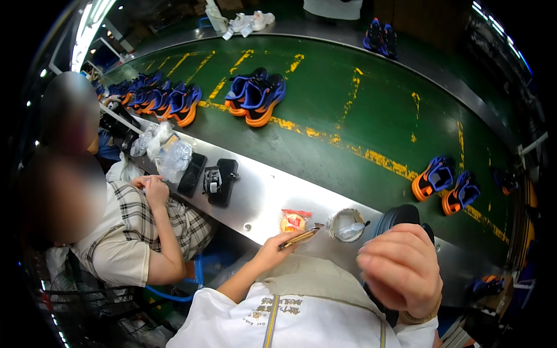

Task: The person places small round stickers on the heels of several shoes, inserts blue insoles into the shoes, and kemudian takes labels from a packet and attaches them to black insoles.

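My left hand [272,252] is closed round a thin, wooden-handled brush [300,236] with a dark end. Just beyond it on the metal ledge lies a small snack in a clear and red wrapper [295,221]. Right of the brush stands a round pot [347,225] with whitish residue and a pale-handled tool in it. My right hand [404,268] is raised close to the camera, its fingers curled together; whatever they hold, if anything, is hidden. Behind that hand is a stack of dark, flat, rounded pieces [400,216], partly covered by it.
Beyond the metal ledge [272,191] runs a green belt [325,145] with yellow marks, carrying blue, black and orange shoes [255,97]. Black trays [221,182] and plastic bags [174,159] lie to the left. There a co-worker in a plaid garment [156,232] sits close by.
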`<state>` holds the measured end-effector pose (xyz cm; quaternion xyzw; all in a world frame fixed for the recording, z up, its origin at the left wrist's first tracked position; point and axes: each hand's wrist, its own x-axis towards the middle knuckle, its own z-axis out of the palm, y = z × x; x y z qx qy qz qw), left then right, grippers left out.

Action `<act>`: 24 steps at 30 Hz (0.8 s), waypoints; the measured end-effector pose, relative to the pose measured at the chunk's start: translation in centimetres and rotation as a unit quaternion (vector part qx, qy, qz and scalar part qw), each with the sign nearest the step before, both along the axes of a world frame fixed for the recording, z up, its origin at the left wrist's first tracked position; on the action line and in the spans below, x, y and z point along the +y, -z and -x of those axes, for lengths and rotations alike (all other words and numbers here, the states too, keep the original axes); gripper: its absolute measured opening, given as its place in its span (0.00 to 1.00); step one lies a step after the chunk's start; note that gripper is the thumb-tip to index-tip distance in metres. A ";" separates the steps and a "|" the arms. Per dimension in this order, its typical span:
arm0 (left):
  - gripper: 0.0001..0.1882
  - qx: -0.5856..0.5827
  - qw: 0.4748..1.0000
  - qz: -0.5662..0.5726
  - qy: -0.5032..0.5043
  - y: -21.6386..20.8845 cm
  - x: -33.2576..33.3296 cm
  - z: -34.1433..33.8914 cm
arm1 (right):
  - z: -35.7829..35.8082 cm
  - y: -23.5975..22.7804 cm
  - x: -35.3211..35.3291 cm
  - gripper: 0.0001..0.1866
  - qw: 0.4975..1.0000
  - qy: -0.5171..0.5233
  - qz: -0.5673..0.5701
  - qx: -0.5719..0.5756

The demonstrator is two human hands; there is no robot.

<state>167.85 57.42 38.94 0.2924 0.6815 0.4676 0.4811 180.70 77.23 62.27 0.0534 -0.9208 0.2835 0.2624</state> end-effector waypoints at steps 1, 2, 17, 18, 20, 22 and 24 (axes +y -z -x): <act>0.19 0.003 1.000 -0.002 -0.007 -0.8 0.2 0.3 | -0.5 0.8 0.6 0.14 0.999 0.010 0.015 -0.026; 0.19 -0.013 0.998 -0.053 -0.028 -1.5 0.5 0.6 | -1.1 1.8 1.2 0.14 1.000 0.004 0.013 -0.023; 0.16 -0.047 0.959 -0.250 0.122 -14.5 7.9 2.0 | -2.3 7.8 2.0 0.22 0.936 0.076 0.329 -0.101; 0.16 -0.019 0.954 -0.263 0.141 -14.9 8.2 2.0 | -2.4 8.0 2.0 0.19 0.931 0.087 0.346 -0.074; 0.16 0.006 0.954 -0.257 0.156 -15.7 8.4 1.9 | -2.8 8.1 2.1 0.18 0.935 0.080 0.340 -0.058; 0.16 0.052 0.952 -0.246 0.177 -16.4 8.8 1.9 | -3.1 7.6 2.5 0.15 0.937 0.067 0.340 -0.050; 0.17 0.062 0.947 -0.254 0.185 -17.3 8.7 2.0 | -3.1 7.4 3.1 0.15 0.949 0.042 0.310 -0.023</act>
